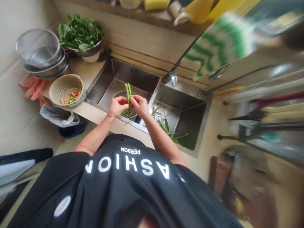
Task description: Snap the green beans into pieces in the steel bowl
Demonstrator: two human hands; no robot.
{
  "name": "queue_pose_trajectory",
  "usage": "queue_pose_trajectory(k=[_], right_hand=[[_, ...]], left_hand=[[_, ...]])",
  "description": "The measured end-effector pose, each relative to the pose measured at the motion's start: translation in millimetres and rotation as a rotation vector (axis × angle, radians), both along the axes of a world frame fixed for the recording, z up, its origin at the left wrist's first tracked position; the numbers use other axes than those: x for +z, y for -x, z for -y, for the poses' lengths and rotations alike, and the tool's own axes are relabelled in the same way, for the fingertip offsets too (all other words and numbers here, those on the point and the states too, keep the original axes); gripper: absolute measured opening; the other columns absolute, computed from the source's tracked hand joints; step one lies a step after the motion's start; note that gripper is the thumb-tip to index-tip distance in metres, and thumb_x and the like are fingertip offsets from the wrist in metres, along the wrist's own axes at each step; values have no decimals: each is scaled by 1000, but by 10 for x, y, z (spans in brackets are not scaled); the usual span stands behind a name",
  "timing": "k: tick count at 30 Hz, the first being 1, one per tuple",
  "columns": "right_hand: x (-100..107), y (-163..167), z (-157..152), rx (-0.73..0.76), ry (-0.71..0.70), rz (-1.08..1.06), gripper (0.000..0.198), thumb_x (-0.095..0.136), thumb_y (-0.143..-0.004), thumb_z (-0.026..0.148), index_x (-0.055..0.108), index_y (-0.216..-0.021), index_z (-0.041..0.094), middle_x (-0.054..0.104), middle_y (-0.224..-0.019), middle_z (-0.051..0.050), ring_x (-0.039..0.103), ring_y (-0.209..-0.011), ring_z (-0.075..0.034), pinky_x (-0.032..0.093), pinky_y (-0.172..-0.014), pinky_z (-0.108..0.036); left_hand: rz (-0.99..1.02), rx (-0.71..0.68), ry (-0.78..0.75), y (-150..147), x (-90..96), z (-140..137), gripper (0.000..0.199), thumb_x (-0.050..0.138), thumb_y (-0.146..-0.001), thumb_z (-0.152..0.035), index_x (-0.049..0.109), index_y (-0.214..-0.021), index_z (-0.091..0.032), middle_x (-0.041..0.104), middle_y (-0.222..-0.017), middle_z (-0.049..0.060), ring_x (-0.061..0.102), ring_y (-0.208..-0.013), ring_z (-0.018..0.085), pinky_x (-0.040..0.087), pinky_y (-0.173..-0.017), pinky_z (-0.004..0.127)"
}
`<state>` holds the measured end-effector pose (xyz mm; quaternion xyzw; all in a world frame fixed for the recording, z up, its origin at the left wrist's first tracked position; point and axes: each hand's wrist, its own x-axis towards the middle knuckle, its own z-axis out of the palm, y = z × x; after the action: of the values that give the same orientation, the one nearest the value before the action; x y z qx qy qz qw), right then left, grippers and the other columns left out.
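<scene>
Between my two hands, over the left sink basin (102, 74), are a few green vegetable stems (128, 91) pointing upward. My left hand (116, 107) pinches them from the left side with thumb and fingers. From the right, my right hand (140, 106) also grips them, its fingertips close to the left ones. Directly below sits a round bowl (116, 95) with cut green pieces in it, partly hidden by my hands. Loose green stems and leaves (166, 126) lie in the right basin (192, 126).
A bowl heaped with leafy greens (80, 33) stands back left. Nearby are stacked metal bowls and a strainer (38, 47), a beige colander (55, 85) with chopped red and green pieces, pink gloves (34, 87) and a plastic bag (59, 115). A faucet (174, 79) rises behind the basins.
</scene>
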<state>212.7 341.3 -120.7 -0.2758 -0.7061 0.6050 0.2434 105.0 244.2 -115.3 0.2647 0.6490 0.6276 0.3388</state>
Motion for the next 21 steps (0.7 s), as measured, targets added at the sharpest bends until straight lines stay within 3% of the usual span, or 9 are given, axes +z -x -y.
queue_pose_trajectory(k=[6,12,16,21], right_hand=[[93,-112,-42,125,-301,102,18,58,-82,26,72,-83,15,67,-74,-2,55,-69,-13,40,-68,-26],[162,-105,-59,128,-383,148,14,58,-77,21,68,-69,15,61,-64,0,50,-62,-11,36,-65,-26],[80,-48,40,-48,-314,104,14,55,-74,23,67,-71,15,59,-63,1,48,-61,-11,37,-63,-26],[-89,25,119,-206,-47,49,21,52,-76,31,66,-73,16,57,-59,2,48,-57,-12,38,-59,-25]], left_hand=[[57,77,-33,-26,2,19,26,76,-52,-20,67,-76,-13,67,-67,-1,58,-60,10,48,-63,23],[20,59,-32,-85,29,15,24,75,-52,-16,68,-74,-11,68,-67,0,59,-62,9,47,-62,22],[174,152,-58,-126,18,-51,25,74,-49,-17,67,-72,-12,67,-64,-2,59,-58,9,49,-60,22],[349,256,-63,-123,-3,-114,29,76,-46,-18,62,-71,-15,64,-62,-5,58,-55,7,51,-58,21]])
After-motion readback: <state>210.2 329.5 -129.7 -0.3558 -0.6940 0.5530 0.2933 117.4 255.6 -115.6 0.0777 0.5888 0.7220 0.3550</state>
